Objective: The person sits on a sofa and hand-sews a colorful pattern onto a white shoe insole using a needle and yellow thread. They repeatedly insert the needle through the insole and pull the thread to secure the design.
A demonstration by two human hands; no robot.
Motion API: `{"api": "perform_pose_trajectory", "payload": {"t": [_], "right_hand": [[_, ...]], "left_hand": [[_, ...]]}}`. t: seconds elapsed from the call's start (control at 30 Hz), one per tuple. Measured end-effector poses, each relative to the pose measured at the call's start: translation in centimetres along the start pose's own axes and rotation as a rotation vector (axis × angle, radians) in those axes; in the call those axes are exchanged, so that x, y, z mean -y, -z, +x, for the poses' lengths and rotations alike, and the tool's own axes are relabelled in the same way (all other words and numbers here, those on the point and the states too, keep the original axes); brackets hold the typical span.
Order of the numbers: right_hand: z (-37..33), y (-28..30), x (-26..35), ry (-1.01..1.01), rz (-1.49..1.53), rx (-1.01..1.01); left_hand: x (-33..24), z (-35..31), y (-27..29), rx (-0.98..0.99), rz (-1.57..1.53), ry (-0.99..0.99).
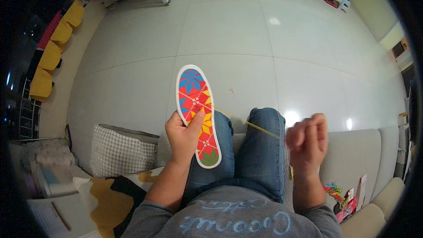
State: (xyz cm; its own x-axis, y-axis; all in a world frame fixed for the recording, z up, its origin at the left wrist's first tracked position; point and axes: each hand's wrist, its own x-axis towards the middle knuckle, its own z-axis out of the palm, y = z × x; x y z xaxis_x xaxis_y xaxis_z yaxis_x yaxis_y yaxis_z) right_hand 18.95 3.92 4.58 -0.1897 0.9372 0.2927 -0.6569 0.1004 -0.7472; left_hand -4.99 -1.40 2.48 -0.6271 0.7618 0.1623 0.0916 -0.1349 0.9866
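Note:
An embroidered insole [194,79] with a white rim stands above my lap, patterned in red, yellow and blue, with a green leaf shape at its heel. My left hand [184,134] grips its left edge, thumb pressed on the stitched face. From the middle of the insole a yellow thread [262,130] runs taut to the right, toward my right hand [308,143]. That hand is raised beside my right knee, fingers closed and slightly blurred. The thread's end at the fingers, and any needle there, cannot be made out.
Colourful thread skeins [335,192] and a red package [347,210] lie on the sofa [352,154] to my right. A checked cushion [123,152] and a brown, white and black cushion [110,200] are at my left. Pale floor tiles [224,31] stretch ahead.

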Motion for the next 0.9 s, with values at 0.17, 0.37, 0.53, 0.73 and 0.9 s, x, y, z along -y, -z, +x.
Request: {"api": "perform_pose_trajectory", "payload": {"t": [0.17, 0.37, 0.53, 0.73, 0.9], "right_hand": [[0.4, 6.0, 4.2, 0.479, -0.348, -0.247], [0.5, 6.5, 6.1, 0.532, -0.514, -0.335], [1.0, 0.4, 3.9, 0.403, -0.805, -0.155], [0.1, -5.2, 3.2, 0.35, -0.997, 0.294], [0.2, -6.0, 2.4, 0.293, -1.013, 0.433]], "left_hand": [[0.1, 0.9, 1.2, -0.111, -0.129, -0.034], [-0.7, 0.2, 0.1, 0.099, -0.332, 0.178], [-3.1, -2.0, -0.7, 0.253, -0.457, 0.323], [-4.7, -3.4, -1.0, 0.336, -0.437, 0.241], [-5.6, -3.9, -0.9, 0.346, -0.327, 0.179]]}}
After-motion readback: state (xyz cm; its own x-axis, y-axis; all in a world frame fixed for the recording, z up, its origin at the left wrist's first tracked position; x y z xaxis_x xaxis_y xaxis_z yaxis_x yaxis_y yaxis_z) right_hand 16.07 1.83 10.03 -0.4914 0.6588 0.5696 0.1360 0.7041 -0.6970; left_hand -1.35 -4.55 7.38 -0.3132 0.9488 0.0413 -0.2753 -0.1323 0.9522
